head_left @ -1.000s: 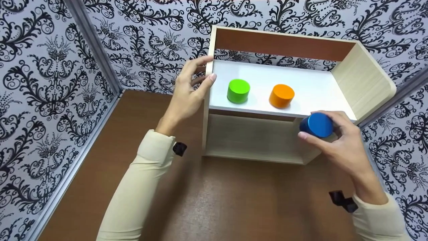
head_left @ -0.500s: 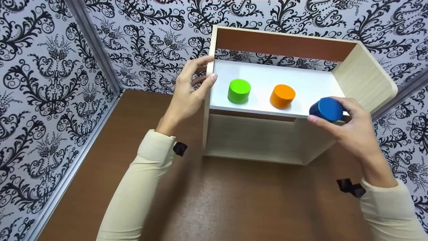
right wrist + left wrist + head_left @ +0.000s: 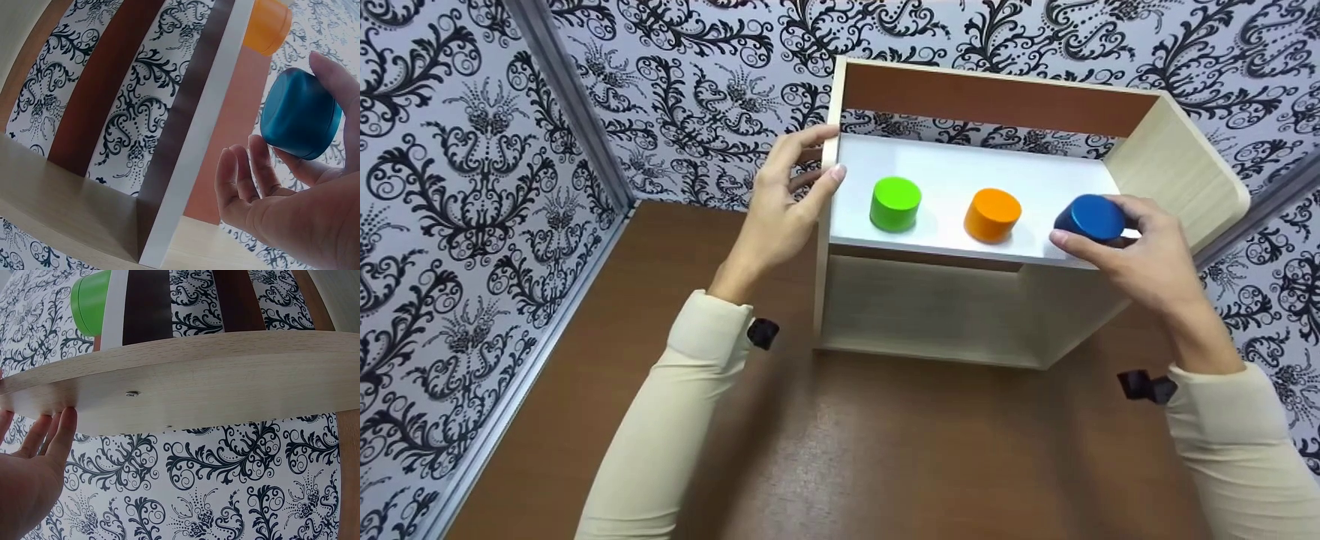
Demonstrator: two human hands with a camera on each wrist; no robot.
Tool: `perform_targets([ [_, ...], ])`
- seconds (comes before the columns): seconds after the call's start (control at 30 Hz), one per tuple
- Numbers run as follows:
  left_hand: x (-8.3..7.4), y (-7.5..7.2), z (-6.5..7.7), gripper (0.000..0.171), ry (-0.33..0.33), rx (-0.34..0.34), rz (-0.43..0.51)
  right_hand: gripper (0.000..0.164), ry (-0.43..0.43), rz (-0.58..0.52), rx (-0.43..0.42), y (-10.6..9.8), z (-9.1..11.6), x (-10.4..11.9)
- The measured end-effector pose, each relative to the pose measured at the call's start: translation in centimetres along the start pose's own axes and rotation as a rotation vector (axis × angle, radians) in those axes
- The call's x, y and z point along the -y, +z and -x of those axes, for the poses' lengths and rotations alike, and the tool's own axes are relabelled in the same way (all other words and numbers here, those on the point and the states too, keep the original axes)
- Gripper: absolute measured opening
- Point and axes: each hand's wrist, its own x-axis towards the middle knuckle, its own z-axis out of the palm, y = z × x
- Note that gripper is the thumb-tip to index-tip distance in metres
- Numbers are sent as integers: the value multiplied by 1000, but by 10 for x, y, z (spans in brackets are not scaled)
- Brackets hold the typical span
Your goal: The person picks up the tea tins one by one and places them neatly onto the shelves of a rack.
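Observation:
My right hand (image 3: 1151,251) grips a blue round container (image 3: 1091,217), thumb in front and fingers behind, over the right part of the white shelf board (image 3: 960,161). A gap shows between the blue container and the board in the right wrist view. My left hand (image 3: 787,199) holds the left side panel (image 3: 834,112) of the wooden shelf unit, with the thumb at its front edge. Fingertips (image 3: 68,417) press its outer face in the left wrist view. On the board stand a green round container (image 3: 895,206) and, right of it, an orange round container (image 3: 992,216).
Below the white board is a lower open compartment (image 3: 922,307). The right side panel (image 3: 1181,172) rises beside my right hand. Patterned walls (image 3: 697,90) stand behind and at both sides. Brown floor (image 3: 885,450) lies in front of the unit.
My right hand has carried the blue container up and slightly right, from in front of the board's edge to over the board. The left hand and other containers have stayed put.

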Motion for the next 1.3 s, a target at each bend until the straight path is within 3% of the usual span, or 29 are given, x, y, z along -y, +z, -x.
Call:
perform_targets([
  [0.5, 0, 0, 0, 41, -16, 7, -14, 95, 89, 86, 109, 0, -21, -9],
  [1.3, 1, -1, -1, 41, 2, 5, -7, 98, 91, 99, 124, 7, -25, -15],
])
